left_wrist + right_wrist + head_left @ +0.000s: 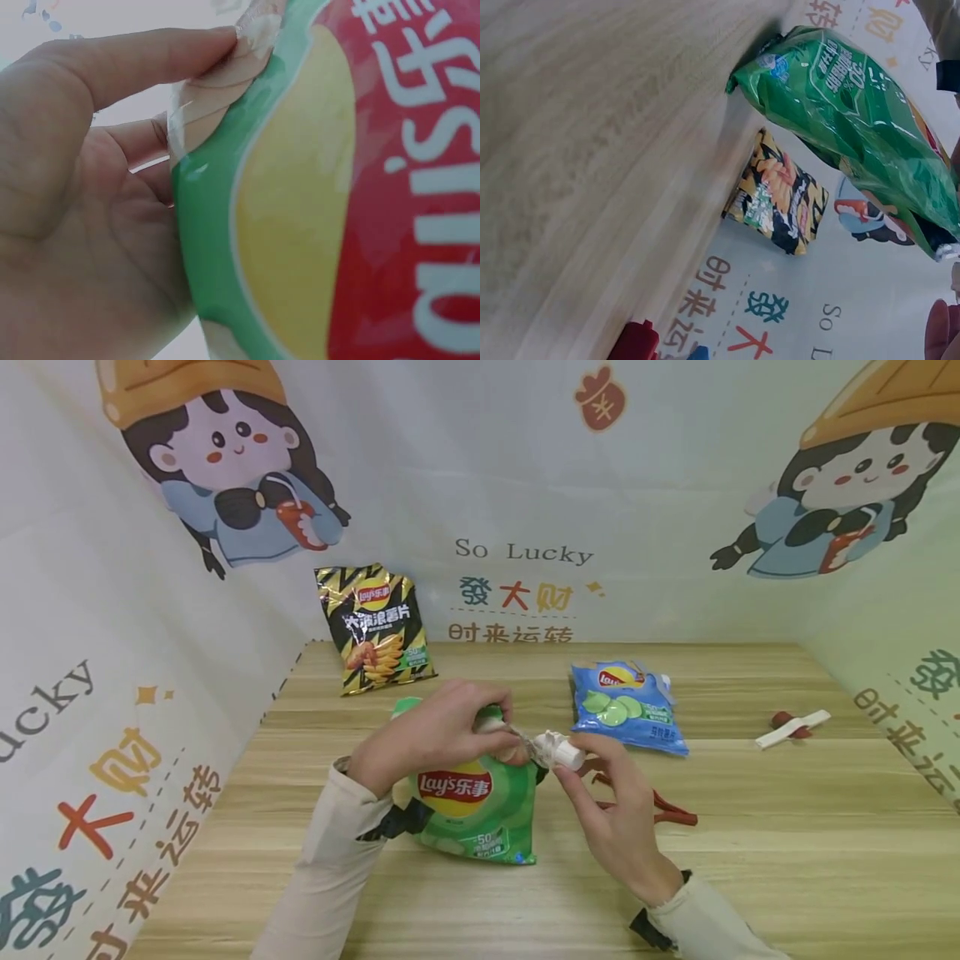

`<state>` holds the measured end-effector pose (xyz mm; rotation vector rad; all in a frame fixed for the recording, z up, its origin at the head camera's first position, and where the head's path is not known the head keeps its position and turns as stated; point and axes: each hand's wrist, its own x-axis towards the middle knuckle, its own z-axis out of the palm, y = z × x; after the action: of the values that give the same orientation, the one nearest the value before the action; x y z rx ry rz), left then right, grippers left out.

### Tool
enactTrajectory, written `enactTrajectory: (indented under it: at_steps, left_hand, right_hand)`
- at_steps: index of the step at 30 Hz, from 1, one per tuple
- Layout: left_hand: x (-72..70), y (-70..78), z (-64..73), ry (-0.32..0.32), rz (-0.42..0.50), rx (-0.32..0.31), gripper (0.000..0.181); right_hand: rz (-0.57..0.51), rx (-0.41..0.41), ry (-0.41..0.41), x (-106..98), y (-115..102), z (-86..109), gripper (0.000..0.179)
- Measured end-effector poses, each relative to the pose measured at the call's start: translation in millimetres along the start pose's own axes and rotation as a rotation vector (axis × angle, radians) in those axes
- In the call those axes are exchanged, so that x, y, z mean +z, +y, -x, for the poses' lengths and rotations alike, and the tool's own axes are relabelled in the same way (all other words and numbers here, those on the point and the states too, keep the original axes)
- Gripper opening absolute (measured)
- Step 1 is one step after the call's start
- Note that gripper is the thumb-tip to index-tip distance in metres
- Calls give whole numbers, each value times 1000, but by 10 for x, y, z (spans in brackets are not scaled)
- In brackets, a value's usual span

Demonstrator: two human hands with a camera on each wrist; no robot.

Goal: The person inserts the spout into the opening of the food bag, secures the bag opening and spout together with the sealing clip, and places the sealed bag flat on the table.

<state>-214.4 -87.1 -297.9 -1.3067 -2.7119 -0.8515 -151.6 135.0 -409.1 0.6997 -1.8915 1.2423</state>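
My left hand (427, 731) grips the top of a green Lay's chip bag (476, 827), the thumb pressed on its upper edge in the left wrist view. The bag stands tilted over the table, its front facing me. At its upper right corner my right hand (618, 818) pinches a white cylindrical piece (566, 753) like a cap between thumb and fingers. Crumpled clear film from the bag's corner meets that piece. Only a fingertip (936, 330) of the right hand shows at the right wrist view's edge. A red V-shaped clip (675, 815) lies behind the right hand, partly hidden.
A blue Lay's bag (630, 714) lies at the back right of the wooden table (300, 877). The black and yellow chip bag (384, 639) leans against the printed backdrop (660, 527) at the back left. Far right, a white strip (813, 719) crosses a dark red piece (780, 718).
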Motion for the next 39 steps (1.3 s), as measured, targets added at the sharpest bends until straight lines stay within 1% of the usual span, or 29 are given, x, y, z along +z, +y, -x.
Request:
enactTrajectory:
  at_steps: [2,4,7,10,12,16,19,21,23,28,30,31,33,35,37,38,39]
  left_hand:
    - [2,-1,-2,1,-4,-3,17]
    - [3,-5,-1,4,-7,-4,17]
    - [5,-21,3,14,-16,4,17]
    - [5,-39,10,13,-7,-3,18]
    - [1,-52,18,7,1,-17,19]
    - [-17,-68,29,-7,-11,-20,16]
    - [-30,-70,30,-15,-20,6,13]
    - [-39,-61,33,-14,-15,11,13]
    - [-49,-51,32,-1,-5,20,13]
    - [-58,-34,26,53,22,46,15]
    - [-53,-37,21,67,31,56,15]
    - [-51,-36,19,73,33,58,16]
    - [-43,-36,12,89,23,61,15]
    - [-33,-28,5,105,12,61,14]
    - [-19,-12,-6,117,-10,67,14]
    - [-10,-4,-10,122,-23,68,14]
    - [-1,4,-14,126,-35,72,14]
  right_hand:
    - [-18,-16,24,-39,0,4,32]
    - [-43,-1,20,-80,-3,4,30]
    - [-49,50,-35,-124,0,-11,31]
    - [-2,92,-100,-133,5,-46,36]
    - [20,102,-141,-119,5,-79,35]
    - [50,90,-202,-80,-22,-145,32]
    - [56,61,-231,-55,-48,-190,31]
    - [46,52,-243,-41,-54,-213,33]
    - [15,77,-248,-27,-54,-230,32]
    - [-82,209,-259,-14,-53,-212,26]
    - [-82,234,-264,-22,-53,-183,26]
    - [-74,232,-265,-27,-53,-166,26]
    - [-36,181,-263,-33,-52,-136,27]
    - [44,66,-259,-33,-51,-114,25]
    - [149,-64,-250,-21,-56,-111,24]
    - [195,-125,-245,-13,-58,-113,26]
    - [236,-168,-242,-6,-61,-117,28]
